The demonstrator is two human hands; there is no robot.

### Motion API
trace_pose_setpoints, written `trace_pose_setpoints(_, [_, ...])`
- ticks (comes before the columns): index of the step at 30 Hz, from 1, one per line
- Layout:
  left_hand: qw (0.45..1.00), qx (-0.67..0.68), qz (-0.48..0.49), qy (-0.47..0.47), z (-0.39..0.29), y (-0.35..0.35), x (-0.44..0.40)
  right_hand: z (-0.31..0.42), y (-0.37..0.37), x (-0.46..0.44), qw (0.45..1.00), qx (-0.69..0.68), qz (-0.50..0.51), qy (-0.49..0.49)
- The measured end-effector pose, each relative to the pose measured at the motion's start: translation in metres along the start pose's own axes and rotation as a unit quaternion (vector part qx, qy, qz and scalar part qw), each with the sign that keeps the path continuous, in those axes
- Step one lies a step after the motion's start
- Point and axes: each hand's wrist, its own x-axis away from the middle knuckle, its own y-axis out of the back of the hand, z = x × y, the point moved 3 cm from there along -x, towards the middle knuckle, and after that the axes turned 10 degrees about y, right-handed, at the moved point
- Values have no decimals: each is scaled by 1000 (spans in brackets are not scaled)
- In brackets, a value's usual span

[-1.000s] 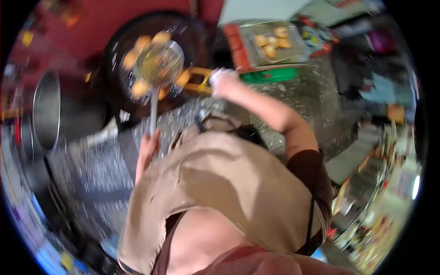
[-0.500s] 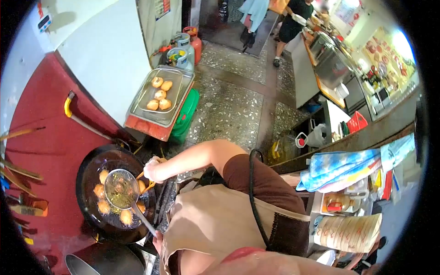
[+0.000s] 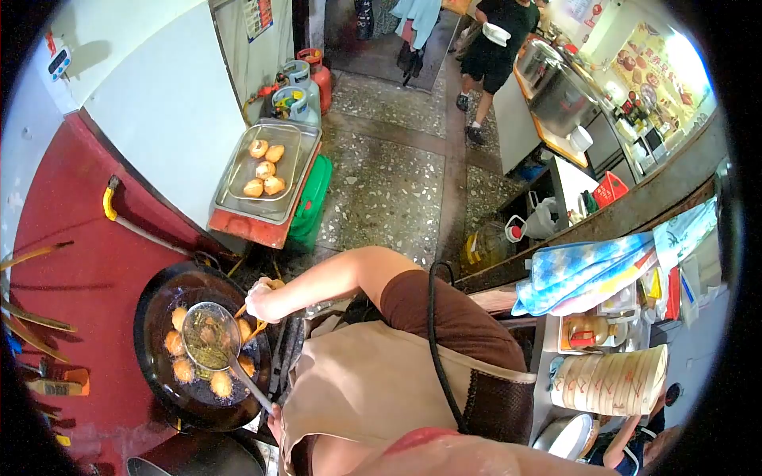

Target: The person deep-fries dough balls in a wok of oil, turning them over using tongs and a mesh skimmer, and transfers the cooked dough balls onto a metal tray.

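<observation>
On my left side, my left hand [image 3: 275, 424] is closed on the handle of a round skimmer [image 3: 209, 336], partly hidden by my apron. The skimmer's bowl sits over the dark wok [image 3: 151, 349], with a dark, greenish mass in it that I cannot make out. Several golden fried balls [image 3: 221, 385] lie in the oil around it. My right hand [image 3: 260, 301], which seems to be in a thin glove, grips long wooden chopsticks [image 3: 255, 328]. Their tips reach to the wok's inner side beside the skimmer; whether they pinch anything is unclear.
Beyond the wok stands a metal tray [image 3: 274, 198] with several fried balls on a red stand. Gas cylinders [image 3: 317, 75] are behind it. A second dark pan [image 3: 194, 456] is near my left. A person [image 3: 498, 55] walks with a white container. Bamboo steamers [image 3: 611, 381] stand behind me.
The view has shifted slightly. The person in black has come further into the aisle with the white container. Another person shows at lower right. My hands keep nearly the same place at the wok.
</observation>
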Motion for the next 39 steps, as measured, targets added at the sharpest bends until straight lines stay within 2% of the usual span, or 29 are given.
trace_pose_setpoints(8, [1000, 6, 21, -17, 0, -4, 5, 1, 14, 17, 1000, -3, 17, 6])
trace_pose_setpoints(9, [999, 15, 32, -27, -2, -8, 9, -1, 16, 20, 999, -39, 31, -6])
trace_pose_setpoints(11, [994, 58, 80, -49, -6, -17, 19, -2, 25, 38, 998, -55, -4, 4])
trace_pose_setpoints(12, [994, 14, 84, -69, -37, -24, 54, -2, 21, 34, 999, -40, -28, 8])
trace_pose_setpoints(13, [1000, -21, 15, -10, -70, -33, 79, -5, 12, 26, 998, -65, -22, 0])
trace_pose_setpoints(14, [1000, -16, -5, 20, -72, -37, 82, -5, 13, 27, 998, -47, -29, 3])
trace_pose_setpoints(15, [999, 34, 7, -14, -65, -41, 82, -9, 19, 35, 998, -49, 5, 42])
trace_pose_setpoints(17, [995, 94, 24, -35, -71, -48, 93, -10, 18, 28, 999, -39, 10, 10])
trace_pose_setpoints(19, [998, 47, -6, 44, -62, -47, 86, -11, 25, 31, 999, -45, 18, -4])
trace_pose_setpoints(21, [987, 133, -38, 79, -61, -56, 91, -12, 28, 33, 999, -34, 15, 18])
trace_pose_setpoints(27, [979, 167, -102, 58, -58, -59, 102, -18, 26, 22, 1000, -15, 23, 6])
trace_pose_setpoints(39, [969, 191, -142, 69, -58, -55, 114, -28, 21, 20, 998, 22, 36, 44])
